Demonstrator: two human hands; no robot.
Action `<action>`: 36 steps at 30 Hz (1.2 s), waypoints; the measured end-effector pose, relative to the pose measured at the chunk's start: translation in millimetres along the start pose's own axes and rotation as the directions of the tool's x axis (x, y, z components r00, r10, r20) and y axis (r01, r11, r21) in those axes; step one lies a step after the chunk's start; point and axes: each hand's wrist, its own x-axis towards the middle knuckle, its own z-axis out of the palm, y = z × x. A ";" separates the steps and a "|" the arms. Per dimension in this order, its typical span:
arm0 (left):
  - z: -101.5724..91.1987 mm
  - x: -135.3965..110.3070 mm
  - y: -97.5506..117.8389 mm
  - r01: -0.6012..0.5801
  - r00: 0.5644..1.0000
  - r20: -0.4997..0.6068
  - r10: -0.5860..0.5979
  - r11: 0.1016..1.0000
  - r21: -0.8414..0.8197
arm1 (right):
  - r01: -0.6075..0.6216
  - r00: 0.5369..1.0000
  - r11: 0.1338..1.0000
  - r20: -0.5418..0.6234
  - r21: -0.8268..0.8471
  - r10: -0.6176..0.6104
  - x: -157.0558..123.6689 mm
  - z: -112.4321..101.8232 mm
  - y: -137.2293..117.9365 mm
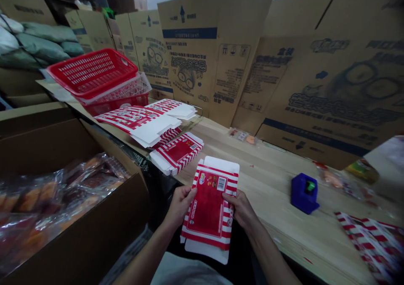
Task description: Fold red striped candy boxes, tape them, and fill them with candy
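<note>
**Both hands gripping a flat red-and-white striped carton blank (208,205) at the desk's edge**

Left hand (180,205) and right hand (241,209) are each closed on one long side of the blank, which is held tilted, printed side up, just off the near edge of the wooden desk (271,180). Nearby on the desk are more folded blanks (176,152), with a blue plastic block (303,193) off to the right and a loose striped pile (372,247) by the corner. Red plastic baskets (91,72) are stacked further along. To the left, an open cardboard box (47,150) holds bagged pastries (41,196), and flattened printed cartons (195,54) stand behind the desk.
</note>
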 end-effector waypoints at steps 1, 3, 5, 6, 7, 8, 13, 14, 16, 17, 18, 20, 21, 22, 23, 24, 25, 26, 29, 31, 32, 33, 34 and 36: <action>1.1 -0.7 -0.1 0.015 1.000 0.010 -0.015 1.000 0.002 | -0.010 1.000 1.000 0.014 -0.001 0.010 -1.9 -2.2 0.6; 3.9 0.8 1.5 0.002 1.000 0.021 -0.002 1.000 0.003 | -0.032 0.998 0.999 0.056 -0.010 0.032 -6.5 -4.9 1.5; 6.9 5.4 2.5 -0.032 0.999 0.010 0.032 0.999 -0.009 | -0.059 0.993 0.998 0.102 -0.029 0.061 -11.4 -5.4 2.7; 8.1 8.0 1.9 -0.040 0.999 0.002 0.040 0.999 -0.017 | -0.066 0.991 0.997 0.115 -0.038 0.070 -13.5 -5.4 3.6; 9.1 10.4 0.3 -0.038 0.999 -0.006 0.038 0.999 -0.023 | -0.065 0.991 0.997 0.116 -0.046 0.070 -14.8 -5.7 4.7; 9.7 12.2 -2.2 -0.029 1.000 -0.009 0.029 0.999 -0.025 | -0.048 0.994 0.998 0.095 -0.049 0.053 -15.2 -6.5 5.8; 9.1 12.9 -19.6 0.042 0.999 0.010 -0.042 0.997 0.061 | 0.230 0.934 0.965 -0.248 -0.126 -0.256 -4.6 -21.7 12.9; 8.6 12.5 -22.5 0.034 0.999 0.011 -0.035 0.997 0.069 | 0.264 0.913 0.952 -0.278 -0.154 -0.298 -1.9 -25.4 14.7; 7.5 12.4 -26.8 -0.001 1.000 0.006 0.000 0.998 0.070 | 0.272 0.910 0.943 -0.268 -0.190 -0.317 1.7 -31.3 18.8; 6.8 12.6 -28.1 -0.024 1.000 -0.001 0.024 0.997 0.068 | 0.261 0.917 0.945 -0.254 -0.199 -0.307 2.5 -33.1 20.8; 5.9 13.0 -28.7 -0.042 0.999 -0.008 0.042 0.997 0.066 | 0.247 0.923 0.946 -0.248 -0.209 -0.295 2.8 -34.1 22.8; 3.3 13.8 -28.4 -0.044 0.999 -0.002 0.044 0.998 0.052 | 0.222 0.925 0.945 -0.256 -0.238 -0.282 2.3 -34.8 26.0; 1.6 14.1 -27.6 -0.035 0.999 0.009 0.035 0.999 0.033 | 0.209 0.925 0.944 -0.262 -0.254 -0.276 1.9 -34.6 27.1; -0.3 14.5 -26.4 -0.022 1.000 0.017 0.022 1.000 0.009 | 0.195 0.926 0.943 -0.265 -0.271 -0.268 1.5 -34.3 27.5; -2.4 14.9 -25.1 -0.006 1.000 0.019 0.006 1.000 -0.016 | 0.183 0.928 0.939 -0.265 -0.291 -0.263 1.4 -33.9 27.4; -4.4 15.6 -23.7 0.011 1.000 0.011 -0.011 0.999 -0.037 | 0.181 0.927 0.932 -0.261 -0.315 -0.268 1.6 -33.3 26.7; -6.3 16.6 -22.3 0.026 1.000 -0.012 -0.027 0.998 -0.050 | 0.191 0.924 0.919 -0.253 -0.344 -0.287 2.1 -32.6 25.5; -8.0 18.2 -21.0 0.040 0.998 -0.044 -0.042 0.998 -0.052 | 0.215 0.916 0.902 -0.244 -0.375 -0.319 3.1 -31.8 24.0; -10.7 26.4 -17.0 0.062 0.989 -0.132 -0.064 0.998 -0.019 | 0.281 0.902 0.851 -0.180 -0.444 -0.392 7.6 -29.5 18.7; -10.8 33.8 -13.7 0.074 0.984 -0.163 -0.075 0.997 -0.012 | 0.272 0.915 0.861 -0.161 -0.429 -0.370 10.6 -28.8 15.2; -10.8 37.4 -11.7 0.082 0.981 -0.173 -0.086 0.996 -0.027 | 0.251 0.927 0.884 -0.166 -0.394 -0.337 11.7 -28.7 13.3; -10.9 40.6 -9.6 0.093 0.979 -0.178 -0.100 0.994 -0.049 | 0.226 0.939 0.911 -0.171 -0.344 -0.298 12.3 -28.9 11.4; -11.3 43.5 -7.5 0.108 0.978 -0.174 -0.119 0.992 -0.069 | 0.196 0.953 0.938 -0.169 -0.285 -0.251 12.6 -29.3 9.3; -12.8 47.5 -3.8 0.166 0.978 -0.119 -0.174 0.983 -0.073 | 0.112 0.983 0.973 -0.120 -0.201 -0.138 12.2 -30.9 5.2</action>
